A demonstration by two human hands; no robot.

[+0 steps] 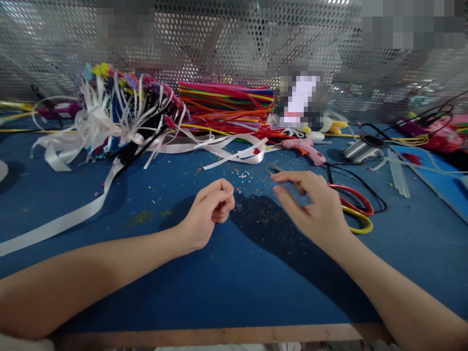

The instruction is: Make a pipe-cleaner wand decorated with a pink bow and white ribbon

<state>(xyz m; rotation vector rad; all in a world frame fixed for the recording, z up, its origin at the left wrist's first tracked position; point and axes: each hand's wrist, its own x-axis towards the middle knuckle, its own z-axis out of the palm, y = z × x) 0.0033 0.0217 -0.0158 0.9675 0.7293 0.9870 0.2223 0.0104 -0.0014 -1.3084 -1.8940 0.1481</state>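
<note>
My left hand [210, 212] is closed into a fist above the blue tabletop [234, 287], thumb pressed over curled fingers; anything inside is hidden. Facing it on the right, my right hand [316, 202] has thumb and index finger apart, with nothing visible between them. Small white beads [242, 175] lie scattered on the table just beyond and between the hands. A thin tan loop [271, 168] rests beyond my right fingertips. Scissors with a red handle loop [360, 197] and a yellow one are partly covered by my right hand.
A pink glue gun [309, 150] and a metallic spool [363, 148] lie farther back. Colourful pipe cleaners [226, 105] are stacked against the perforated metal screen [226, 44]. White ribbon [78, 218] trails from a flowered bundle [127, 107] at left. Clear glue sticks [398, 175] lie right.
</note>
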